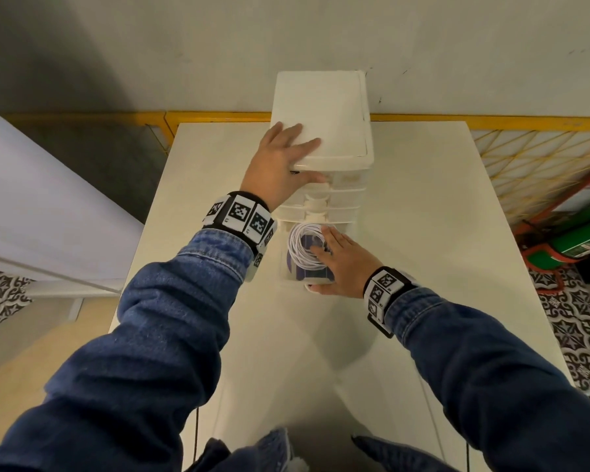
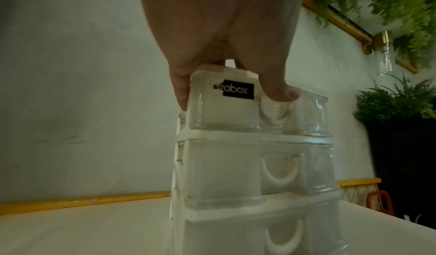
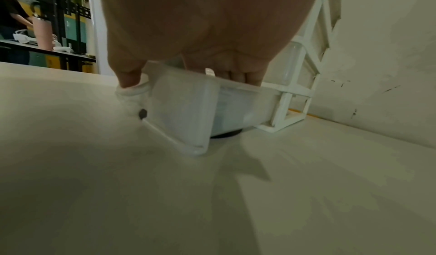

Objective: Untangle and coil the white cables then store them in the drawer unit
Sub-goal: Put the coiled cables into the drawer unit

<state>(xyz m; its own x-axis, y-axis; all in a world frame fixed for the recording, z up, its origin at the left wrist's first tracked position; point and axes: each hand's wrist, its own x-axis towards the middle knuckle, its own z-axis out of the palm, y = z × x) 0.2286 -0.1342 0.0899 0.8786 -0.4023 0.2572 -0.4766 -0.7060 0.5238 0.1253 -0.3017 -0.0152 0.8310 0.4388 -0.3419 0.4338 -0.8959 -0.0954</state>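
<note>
Fingers of my left hand (image 1: 280,161) lie spread and flat across the top of the drawer unit (image 1: 324,110), thumb hooked down over its front edge by the top drawer (image 2: 235,107), so I judge I am bracing the tall, narrow unit against tipping or sliding. My right hand (image 1: 343,264) reaches over the pulled-out bottom drawer (image 3: 188,115): fingers laid almost straight on the coiled white cable (image 1: 304,243) inside, thumb down at the drawer's front handle (image 3: 132,91). That reads to me as pressing the coil below the rim while readying a push inward.

Room matters at the drawer mouth: any loop above the rim could catch on the frame. The table (image 1: 423,233) in front is bare, the unit stands at its back edge against the wall (image 1: 184,46), so a push has solid backing. I see no other loose cable.
</note>
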